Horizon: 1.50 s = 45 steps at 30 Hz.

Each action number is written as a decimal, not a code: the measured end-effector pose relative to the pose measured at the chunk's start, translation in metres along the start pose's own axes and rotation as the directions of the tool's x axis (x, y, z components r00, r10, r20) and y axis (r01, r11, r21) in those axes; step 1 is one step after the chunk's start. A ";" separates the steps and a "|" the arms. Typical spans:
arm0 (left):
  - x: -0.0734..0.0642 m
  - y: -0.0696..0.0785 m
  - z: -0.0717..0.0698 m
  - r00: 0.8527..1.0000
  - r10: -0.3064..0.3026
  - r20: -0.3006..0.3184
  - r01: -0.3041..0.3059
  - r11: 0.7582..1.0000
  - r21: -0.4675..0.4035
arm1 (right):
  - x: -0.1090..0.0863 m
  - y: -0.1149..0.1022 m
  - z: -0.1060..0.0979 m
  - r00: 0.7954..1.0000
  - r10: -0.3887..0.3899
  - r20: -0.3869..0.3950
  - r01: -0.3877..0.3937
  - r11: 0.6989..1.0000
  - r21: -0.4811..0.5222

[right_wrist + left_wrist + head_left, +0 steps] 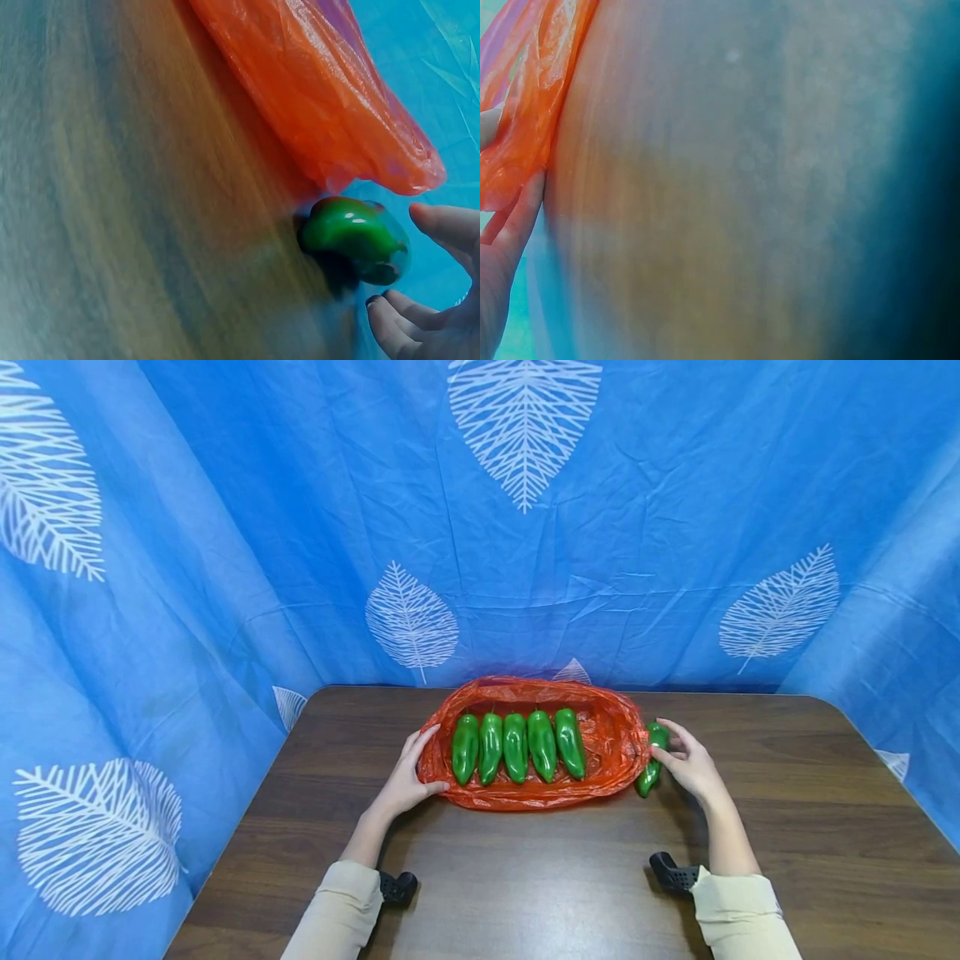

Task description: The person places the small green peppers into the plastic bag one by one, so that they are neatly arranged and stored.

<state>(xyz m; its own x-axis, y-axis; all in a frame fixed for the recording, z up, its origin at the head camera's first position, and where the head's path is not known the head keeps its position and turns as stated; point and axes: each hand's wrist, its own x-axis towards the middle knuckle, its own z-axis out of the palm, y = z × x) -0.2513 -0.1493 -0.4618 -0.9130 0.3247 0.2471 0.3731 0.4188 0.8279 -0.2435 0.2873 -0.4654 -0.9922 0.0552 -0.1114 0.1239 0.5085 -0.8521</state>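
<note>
A red plastic bag [517, 797] lies spread wide on the table, with several green peppers [515, 748] side by side in a row inside it. My left hand [405, 781] holds the bag's left end, thumb toward the front and fingers toward the back. In the left wrist view, the orange-red film [525, 127] passes between the digits of that hand. Just outside the bag's right end lies one more green pepper [648, 781]. My right hand [690, 766] is at this pepper, and in the right wrist view its thumb and fingers stand apart beside the pepper [356, 236].
The brown wooden table [525, 885] has rounded back corners. Behind it and along the sides hangs a blue curtain [645, 527] with white leaf prints. A black wrist device [397, 887] sits at the left cuff, another black wrist device [673, 872] at the right.
</note>
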 end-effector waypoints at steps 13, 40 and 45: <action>0.004 -0.033 0.004 0.999 -0.043 0.014 0.043 0.999 0.010 | 0.005 0.010 -0.002 0.985 -0.027 0.173 0.038 0.997 -0.063; 0.004 -0.034 0.004 0.998 -0.053 0.025 0.053 0.999 -0.003 | -0.006 0.017 -0.010 0.994 0.001 0.107 -0.001 1.000 -0.006; 0.004 -0.034 0.004 0.999 -0.043 0.017 0.043 0.999 0.003 | -0.007 0.017 -0.012 0.997 -0.003 0.072 -0.002 0.997 0.073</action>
<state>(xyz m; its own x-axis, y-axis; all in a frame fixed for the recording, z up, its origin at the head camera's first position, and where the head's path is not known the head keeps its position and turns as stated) -0.2667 -0.1588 -0.4910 -0.9251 0.3210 0.2030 0.3343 0.4345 0.8363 -0.2349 0.3056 -0.4730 -0.9894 -0.0084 -0.1450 0.1262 0.4443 -0.8869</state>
